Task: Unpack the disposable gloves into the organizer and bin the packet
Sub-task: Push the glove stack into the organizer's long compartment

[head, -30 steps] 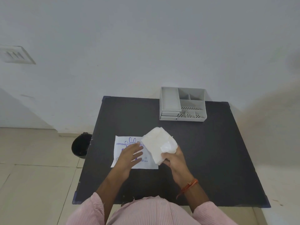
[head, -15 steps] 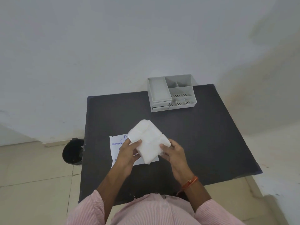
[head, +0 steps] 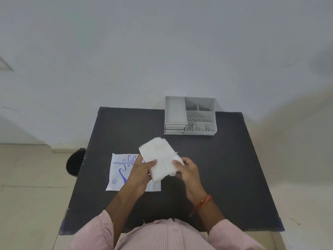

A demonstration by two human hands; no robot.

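Observation:
A folded white stack of disposable gloves (head: 159, 158) is held above the black table (head: 225, 168), between both hands. My left hand (head: 141, 173) grips its left edge and my right hand (head: 188, 171) grips its right lower corner. The flat white packet (head: 120, 175) with blue print lies on the table under my left hand, partly hidden by it. The grey organizer (head: 191, 116) stands at the table's far edge, with a long left tray, several small compartments and small drawers at its front.
A black bin (head: 75, 162) stands on the tiled floor beside the table's left edge. A pale wall runs behind the table. Pink striped sleeves fill the bottom of the view.
My left hand left the packet and took hold of the glove stack, so both hands now grip it. The head view shifted.

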